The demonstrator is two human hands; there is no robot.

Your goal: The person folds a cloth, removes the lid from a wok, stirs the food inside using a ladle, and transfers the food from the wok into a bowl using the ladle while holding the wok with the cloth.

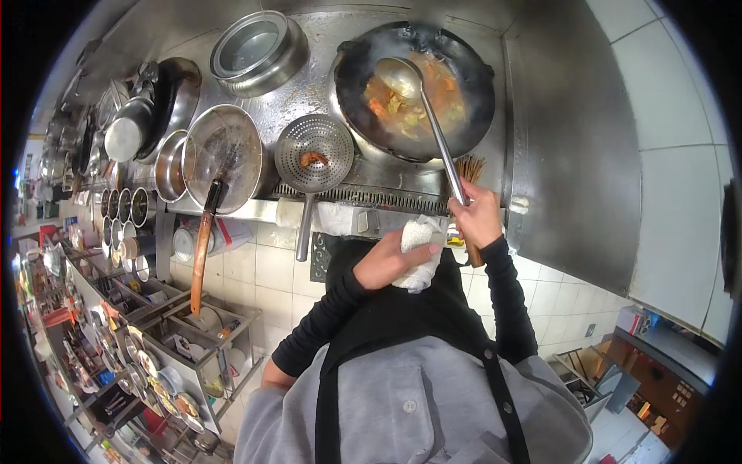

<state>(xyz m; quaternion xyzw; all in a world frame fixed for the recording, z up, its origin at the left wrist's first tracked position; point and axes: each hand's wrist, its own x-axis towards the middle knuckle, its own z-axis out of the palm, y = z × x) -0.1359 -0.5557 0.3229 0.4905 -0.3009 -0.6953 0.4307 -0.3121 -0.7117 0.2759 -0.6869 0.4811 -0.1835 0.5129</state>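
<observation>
My right hand (478, 216) is closed round the handle of a long steel ladle (439, 135). The ladle's bowl rests over the stew in a black wok (478, 100), where orange and pale green pieces sit in steaming broth (433, 116). In my left hand (390, 261) is a folded white cloth (418, 251), gripped in front of my apron near the stove's front edge. A bamboo brush (469, 168) stands beside the ladle handle, partly hidden behind my right hand.
Left of the wok lies a perforated skimmer (297, 147) with a brown piece of food in it. A fine strainer (239, 158) with a wooden handle sticks out past the stove edge. Behind them is a steel pot (292, 62). A metal wall (572, 139) bounds the right side.
</observation>
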